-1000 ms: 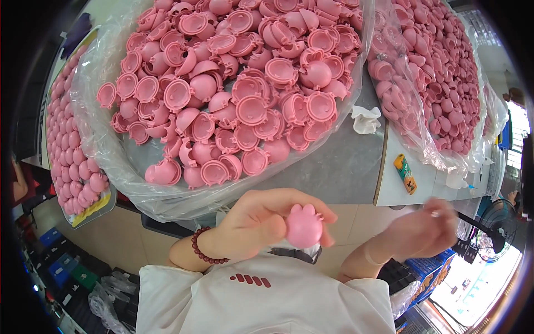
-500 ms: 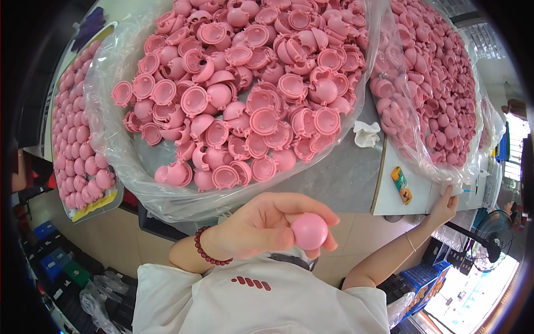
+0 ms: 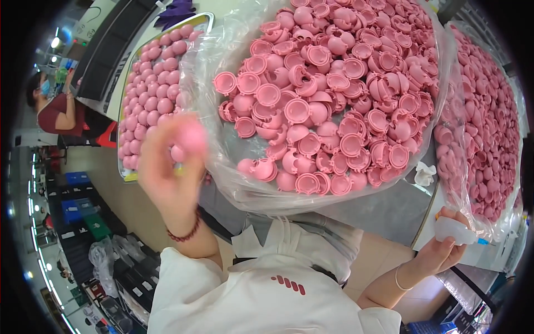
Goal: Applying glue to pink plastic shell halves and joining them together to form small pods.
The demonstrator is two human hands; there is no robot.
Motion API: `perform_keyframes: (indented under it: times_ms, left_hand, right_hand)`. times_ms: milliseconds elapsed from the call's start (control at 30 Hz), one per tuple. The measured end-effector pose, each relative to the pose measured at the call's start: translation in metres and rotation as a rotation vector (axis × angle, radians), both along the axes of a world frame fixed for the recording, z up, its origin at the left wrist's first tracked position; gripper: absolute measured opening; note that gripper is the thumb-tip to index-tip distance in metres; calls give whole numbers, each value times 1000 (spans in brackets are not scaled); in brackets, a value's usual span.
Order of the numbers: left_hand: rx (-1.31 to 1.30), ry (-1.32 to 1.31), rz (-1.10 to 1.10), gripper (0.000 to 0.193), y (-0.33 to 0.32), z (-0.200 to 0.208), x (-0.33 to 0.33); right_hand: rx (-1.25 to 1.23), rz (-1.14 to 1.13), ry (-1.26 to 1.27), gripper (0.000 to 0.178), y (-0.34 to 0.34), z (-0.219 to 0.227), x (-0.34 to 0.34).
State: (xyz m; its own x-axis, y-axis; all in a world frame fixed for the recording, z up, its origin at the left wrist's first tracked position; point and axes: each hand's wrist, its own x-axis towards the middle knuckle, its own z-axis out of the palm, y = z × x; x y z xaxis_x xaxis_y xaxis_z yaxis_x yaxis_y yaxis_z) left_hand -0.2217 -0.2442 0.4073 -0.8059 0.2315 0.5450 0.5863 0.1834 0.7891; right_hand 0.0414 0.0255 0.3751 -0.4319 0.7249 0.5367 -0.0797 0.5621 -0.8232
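A: What are the hands doing?

B: The left hand (image 3: pixel 173 195), left of centre, is curled, pinching a smooth pink ball (image 3: pixel 191 135) between thumb and fingers; motion blur hides the exact contact. The right hand (image 3: pixel 445 245), lower right, pinches a translucent white plastic piece (image 3: pixel 453 229). A blue tip (image 3: pixel 483 241) shows just beside it; I can't tell whether they are joined

A: How would the ball handle?

B: I'd judge it light, stiff and a little slippery, likely a thin plastic shell. Best held around its widest part with light fingertip pressure, since a hard squeeze might dent it or pop it away. The white piece looks light too, perhaps pliable, so a flat pinch suits it

A: And the containers?

B: Just behind the left hand, a yellow-edged tray (image 3: pixel 130 177) holds closely packed pink balls (image 3: pixel 151 103). Across the upper middle, an open clear plastic bag (image 3: pixel 261 201) on the grey table (image 3: pixel 361 217) bears a heap of hollow pink half-shells (image 3: pixel 297 110), many with small tabs on their rims

A: Anything farther right?

B: A second clear bag (image 3: pixel 453 192) at the right edge, full of similar pink shells (image 3: pixel 492 128), with a crumpled white tissue (image 3: pixel 425 173) between the two bags
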Motion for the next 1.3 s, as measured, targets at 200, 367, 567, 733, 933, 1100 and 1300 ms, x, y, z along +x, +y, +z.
perform_keyframes:
  times_ms: [200, 367, 567, 733, 933, 1100, 1300]
  left_hand:
    - [-379, 345, 352, 24, -31, -3, -52]
    - [-487, 267, -223, 26, -6, 12, -6]
    - [-749, 139, -349, 30, 25, 4, 12]
    - [-424, 77, -157, 27, 26, 2, 14]
    - [-264, 141, -87, 20, 38, -1, 15]
    - [136, -119, -537, 18, 43, -7, 53]
    - [305, -551, -974, 34, 83, -32, 96]
  right_hand:
    - [-18, -33, -51, 48, -13, 2, -22]
    - [-82, 28, -15, 48, -21, 4, -25]
    - [-76, 52, -44, 49, -28, 5, -26]
    - [-115, 34, -6, 48, -31, 5, -20]
    - [-185, 215, 16, 47, -53, 14, -43]
    - [-323, 374, 94, 45, -65, 15, -49]
    - [-604, 440, 160, 44, -91, 19, -58]
